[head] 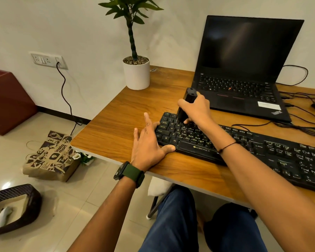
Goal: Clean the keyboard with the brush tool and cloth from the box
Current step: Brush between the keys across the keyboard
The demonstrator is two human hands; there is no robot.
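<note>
brush tool down on the keyboard's left keys

the black keyboard (pixel 244 151) lies across the wooden desk (pixel 120 124), running from the desk's left part toward the right edge of the view, its front edge near the desk's front edge. the brush tool (pixel 185 104), a black cylinder, stands nearly upright on the keyboard's upper left keys, its lower end down among the keys; the bristles themselves cannot be made out. the right hand (pixel 195 110) wraps the tool's middle, fingers and thumb curled tight round the barrel, with a thin black band on that wrist. the left hand (pixel 149 144) lies at the keyboard's left end, fingers straight and spread; the thumb rests against the keyboard's front left corner and 1 fingertip touches its left edge near the caps lock key. it grips nothing. a watch (pixel 129 174) with a green strap sits on that wrist.

behind the keyboard stands an open black laptop (pixel 244 70) with a dark screen. to the laptop's left, at the desk's back left corner, is a potted plant (pixel 136 73) in a white pot. cables (pixel 298 124) trail on the desk right of the laptop, behind the keyboard.

on the floor left of the keyboard's end of the desk lies a printed paper bag (pixel 51 157). nearer the viewer, far left, a dark woven basket (pixel 25 193) holds something white, possibly a cloth, though that cannot be told.
</note>
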